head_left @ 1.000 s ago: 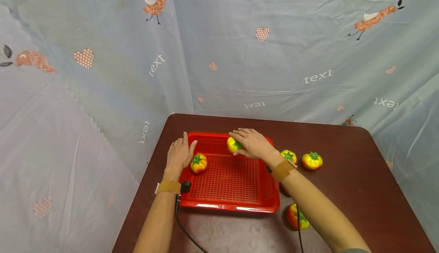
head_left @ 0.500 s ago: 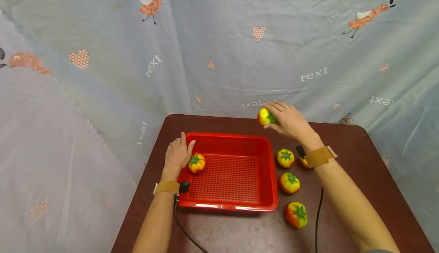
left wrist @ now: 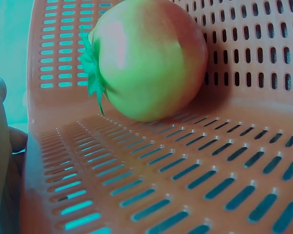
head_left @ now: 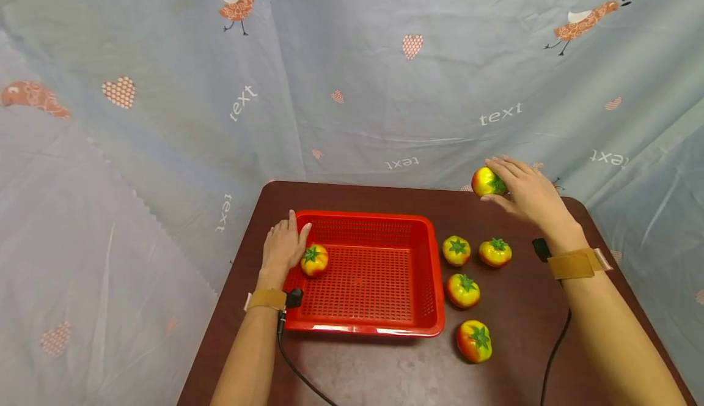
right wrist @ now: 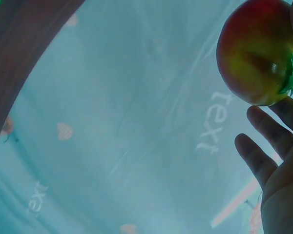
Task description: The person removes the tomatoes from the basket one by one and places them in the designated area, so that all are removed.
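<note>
My right hand (head_left: 528,195) pinches a yellow-red toy tomato (head_left: 486,182) with a green star-shaped top, raised above the table's back right part. In the right wrist view, this tomato (right wrist: 256,53) sits between thumb and fingers, while two other fingers stand apart from it. My left hand (head_left: 282,248) rests on the left rim of a red perforated basket (head_left: 437,284), its fingers mostly straight. Inside that basket, close to the left hand, lies another toy tomato (head_left: 315,260). The left wrist view shows this tomato (left wrist: 149,61) against the basket's wall.
Several more toy tomatoes stand to the right of the basket: one near the front (head_left: 474,341), one behind it (head_left: 462,290), and a back pair (head_left: 456,250). The dark brown table (head_left: 550,332) ends at a printed curtain (head_left: 352,88). A cable (head_left: 555,351) trails from the right wrist.
My right hand has carried its toy tomato up from over the basket and away to the right, past the basket's edge. My left hand has stayed on the rim.
</note>
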{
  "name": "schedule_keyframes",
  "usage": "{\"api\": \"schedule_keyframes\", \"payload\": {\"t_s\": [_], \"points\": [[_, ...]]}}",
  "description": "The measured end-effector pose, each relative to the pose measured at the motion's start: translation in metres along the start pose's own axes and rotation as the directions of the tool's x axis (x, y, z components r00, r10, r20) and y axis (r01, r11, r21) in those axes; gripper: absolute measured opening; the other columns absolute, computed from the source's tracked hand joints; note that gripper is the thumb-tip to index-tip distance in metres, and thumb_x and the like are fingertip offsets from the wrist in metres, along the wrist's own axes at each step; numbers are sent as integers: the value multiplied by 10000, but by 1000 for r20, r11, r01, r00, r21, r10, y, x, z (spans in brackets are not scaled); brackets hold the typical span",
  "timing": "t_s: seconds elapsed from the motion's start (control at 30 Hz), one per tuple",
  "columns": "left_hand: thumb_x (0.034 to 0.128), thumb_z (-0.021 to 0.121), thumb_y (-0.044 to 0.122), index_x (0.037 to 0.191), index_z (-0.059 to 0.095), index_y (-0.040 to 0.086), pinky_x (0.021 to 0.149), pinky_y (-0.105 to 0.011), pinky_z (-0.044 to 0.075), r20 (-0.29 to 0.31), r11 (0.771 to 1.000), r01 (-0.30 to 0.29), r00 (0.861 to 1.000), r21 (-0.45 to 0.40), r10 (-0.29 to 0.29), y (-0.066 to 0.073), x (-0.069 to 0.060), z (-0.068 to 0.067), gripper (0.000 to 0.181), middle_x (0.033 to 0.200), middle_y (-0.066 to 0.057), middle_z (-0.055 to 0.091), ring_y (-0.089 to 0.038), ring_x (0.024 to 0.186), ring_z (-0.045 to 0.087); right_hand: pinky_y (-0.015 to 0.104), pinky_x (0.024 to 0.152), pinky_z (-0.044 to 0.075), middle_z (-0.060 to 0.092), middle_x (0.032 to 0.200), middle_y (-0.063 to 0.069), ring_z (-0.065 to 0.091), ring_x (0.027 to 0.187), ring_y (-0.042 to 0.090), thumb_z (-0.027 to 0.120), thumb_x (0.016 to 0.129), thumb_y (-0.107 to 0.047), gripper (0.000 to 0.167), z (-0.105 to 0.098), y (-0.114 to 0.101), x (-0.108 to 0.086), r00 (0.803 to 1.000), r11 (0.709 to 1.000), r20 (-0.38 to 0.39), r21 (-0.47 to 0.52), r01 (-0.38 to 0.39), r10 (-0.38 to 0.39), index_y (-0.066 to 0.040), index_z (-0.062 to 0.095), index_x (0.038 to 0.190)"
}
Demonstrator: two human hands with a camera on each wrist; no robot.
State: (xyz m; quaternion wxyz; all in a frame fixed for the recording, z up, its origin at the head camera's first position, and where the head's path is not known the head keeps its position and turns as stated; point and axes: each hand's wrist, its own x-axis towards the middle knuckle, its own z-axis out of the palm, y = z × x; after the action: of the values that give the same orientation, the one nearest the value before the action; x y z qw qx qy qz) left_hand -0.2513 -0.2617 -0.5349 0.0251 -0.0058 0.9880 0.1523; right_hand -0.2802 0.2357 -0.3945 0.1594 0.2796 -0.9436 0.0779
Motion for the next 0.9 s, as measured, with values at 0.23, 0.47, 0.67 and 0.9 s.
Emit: {"api": "schedule_keyframes", "payload": {"t_s": [0.23,0.47,0.67,0.9], "points": [[1054,244,496,1558,99,-27,1200,-555,210,6,1000,-4,1000,-4,5,0,-3,1,741,1474,-297,393,-452,1375,367,649,1015,397,530,1383,236,457,1282,457,798,799,-295,756,9,9,-47,1000,999,22,-39,-7,8,-26,473,1427],[1054,242,496,1554,115,-35,1195,-555,224,-11,1000,-8,1000,-6,8,-1,-1,-4,741,1463,-302,404,-456,1369,371,634,1032,383,533,1381,257,464,1280,460,825,766,-258,780,31,9,-82,997,999,71,-32,-30,32,-4,481,1417],[1054,240,495,1559,96,-25,1201,-556,204,-2,1000,-12,1000,-8,12,0,0,-6,739,1474,-296,390,-452,1380,358,642,1004,406,556,1355,249,478,1260,465,828,762,-264,752,52,0,-112,994,999,96,-4,-48,49,10,510,1385],[1055,248,489,1558,94,-27,1204,-554,197,16,1000,-5,1000,-6,5,1,-4,-2,737,1480,-295,386,-450,1385,352,644,990,415,569,1338,244,486,1251,463,836,748,-280,744,72,-13,-146,986,995,140,27,-92,87,18,534,1359]]}}
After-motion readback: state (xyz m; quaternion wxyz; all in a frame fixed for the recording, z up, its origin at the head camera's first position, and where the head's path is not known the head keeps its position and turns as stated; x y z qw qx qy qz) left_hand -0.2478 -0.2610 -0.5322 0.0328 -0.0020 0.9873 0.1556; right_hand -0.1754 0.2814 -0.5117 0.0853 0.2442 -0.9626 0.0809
